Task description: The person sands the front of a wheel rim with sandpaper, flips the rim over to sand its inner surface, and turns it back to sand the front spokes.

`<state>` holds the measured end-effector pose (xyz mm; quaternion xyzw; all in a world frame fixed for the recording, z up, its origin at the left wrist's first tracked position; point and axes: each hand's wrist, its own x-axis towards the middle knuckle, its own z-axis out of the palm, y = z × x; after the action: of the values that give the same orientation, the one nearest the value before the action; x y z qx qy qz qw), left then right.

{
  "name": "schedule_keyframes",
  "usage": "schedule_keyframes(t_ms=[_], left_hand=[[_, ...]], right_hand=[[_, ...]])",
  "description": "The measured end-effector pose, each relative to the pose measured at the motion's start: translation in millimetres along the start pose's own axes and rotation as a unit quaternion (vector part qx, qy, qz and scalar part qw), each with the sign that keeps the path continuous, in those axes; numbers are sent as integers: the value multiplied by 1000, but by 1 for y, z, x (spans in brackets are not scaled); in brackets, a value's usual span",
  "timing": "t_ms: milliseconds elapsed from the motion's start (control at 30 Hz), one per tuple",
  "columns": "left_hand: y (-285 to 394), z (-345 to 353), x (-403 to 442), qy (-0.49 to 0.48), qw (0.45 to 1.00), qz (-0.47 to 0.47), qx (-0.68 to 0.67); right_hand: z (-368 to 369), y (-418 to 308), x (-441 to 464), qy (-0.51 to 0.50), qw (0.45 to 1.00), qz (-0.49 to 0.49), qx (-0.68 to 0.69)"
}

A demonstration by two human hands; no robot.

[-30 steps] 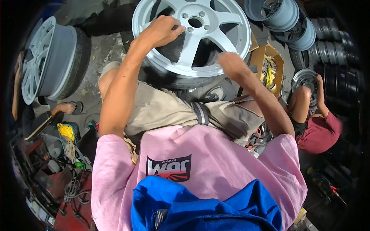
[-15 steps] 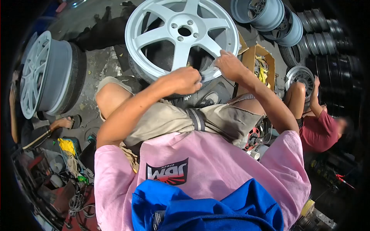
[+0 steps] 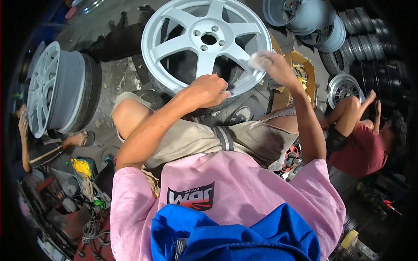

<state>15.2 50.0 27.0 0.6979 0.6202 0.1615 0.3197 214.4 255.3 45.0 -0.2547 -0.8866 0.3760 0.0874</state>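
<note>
A pale, six-spoke car wheel rim (image 3: pixel 204 65) lies face up in front of my knees, on top of a dark tire (image 3: pixel 217 105). My left hand (image 3: pixel 208 90) is closed in front of the rim's near edge; a small whitish bit shows at its fingertips, too little to name. Over the rim's right edge, my right hand (image 3: pixel 278 69) is closed on a crumpled white piece (image 3: pixel 260 61), blurred by motion. Whether that piece is cloth, paper or tape I cannot tell.
Another pale wheel rim (image 3: pixel 67 89) stands on edge at left. An open cardboard box (image 3: pixel 310 82) sits right of the rim. Stacked wheels (image 3: pixel 363 48) line the far right. A person in a dark red shirt (image 3: pixel 363 150) crouches at right; another person's foot (image 3: pixel 78 139) shows at left.
My right hand has moved up and to the right, away from my left hand, carrying the white piece. My left hand has barely moved. The person at right has shifted posture.
</note>
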Motion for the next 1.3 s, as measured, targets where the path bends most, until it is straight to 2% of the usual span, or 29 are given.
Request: schedule_keyframes(t_ms=[33,67,100,133,167,200,267,333,400,467,533,633,800,867,900,1033,1100,1200,1233,1300], left_hand=[[1,-2,2,-3,1000,-9,-24],[1,-4,4,-5,999,-18,-47],[-2,3,8,-10,999,-18,-43],[-7,17,14,35,998,10,-51],[-12,31,21,79,994,38,-59],[-11,38,25,74,995,39,-53],[-5,53,33,12,999,-17,-26],[-2,66,42,-9,999,-36,1],[-1,74,53,0,998,-58,-22],[0,75,67,-32,996,-78,-24],[2,74,75,-29,995,-92,-37],[13,74,81,-20,992,-117,-37],[19,72,62,28,996,-83,-27],[19,68,48,32,994,-95,35],[22,63,43,16,991,-121,59],[18,62,29,35,991,-80,101],[23,52,21,112,993,23,26],[27,24,-7,129,991,-27,4],[22,13,-17,136,990,-20,34],[9,-5,-36,109,985,-56,117]], right_hand=[[-11,17,-4,5,1000,1,3],[-21,37,-7,59,985,50,153],[-27,53,-10,110,942,96,300],[-32,62,-14,114,940,97,305],[-36,71,-17,164,907,147,360],[-40,80,-20,211,865,195,411],[-38,101,-25,213,851,185,443],[-31,102,-30,210,885,236,342],[-28,107,-30,208,889,227,340],[-20,112,-26,195,927,179,267],[-14,114,-25,211,928,178,251],[-10,115,-28,241,957,159,35],[-17,111,-38,197,958,210,10],[-18,114,-44,121,968,216,-43],[-18,112,-48,144,971,184,-57],[-23,111,-55,167,968,174,-73],[-19,116,-59,181,967,164,-71],[-18,100,-67,167,974,149,-28],[-11,99,-70,167,975,145,-25],[3,99,-79,104,962,126,220]])
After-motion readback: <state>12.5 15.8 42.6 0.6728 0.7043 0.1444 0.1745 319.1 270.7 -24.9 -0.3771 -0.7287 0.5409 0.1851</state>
